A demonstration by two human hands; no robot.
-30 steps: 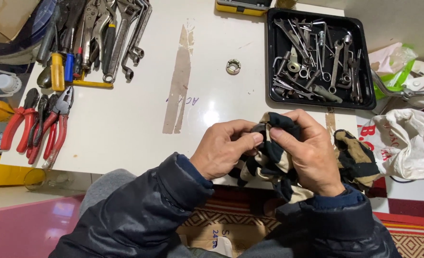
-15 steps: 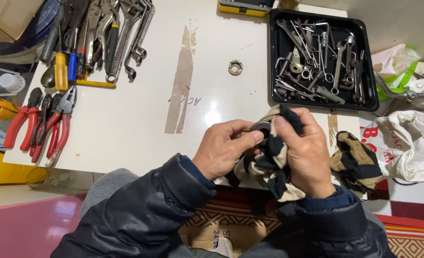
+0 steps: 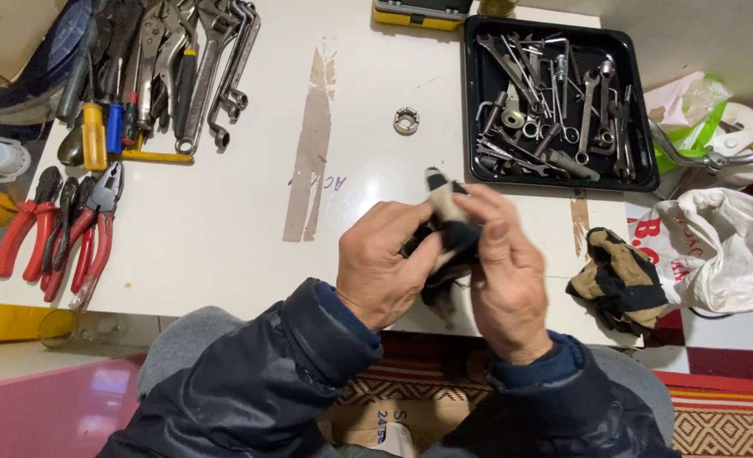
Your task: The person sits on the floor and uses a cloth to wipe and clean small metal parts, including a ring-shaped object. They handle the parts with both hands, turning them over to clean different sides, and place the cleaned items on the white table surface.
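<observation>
My left hand (image 3: 385, 263) and my right hand (image 3: 503, 271) are pressed together over the near edge of the white table (image 3: 223, 229). Between them they clutch a bunched black and beige rag (image 3: 446, 222); a tuft of it sticks up above my fingers. A round metal part seen earlier inside the rag is hidden. A second piece of the same cloth (image 3: 618, 276) lies on the table to the right of my right hand. A small metal castellated nut (image 3: 406, 120) rests alone beyond my hands.
A black tray (image 3: 478, 102) of wrenches and small metal parts stands at the back right. Red-handled pliers (image 3: 62, 229) lie at the left, wrenches and screwdrivers (image 3: 156, 76) at the back left. A white plastic bag (image 3: 724, 246) lies beside the table's right edge.
The rag has been gathered from a loose hanging bundle into a tight wad between both hands. The metal part that showed half a second ago is covered.
</observation>
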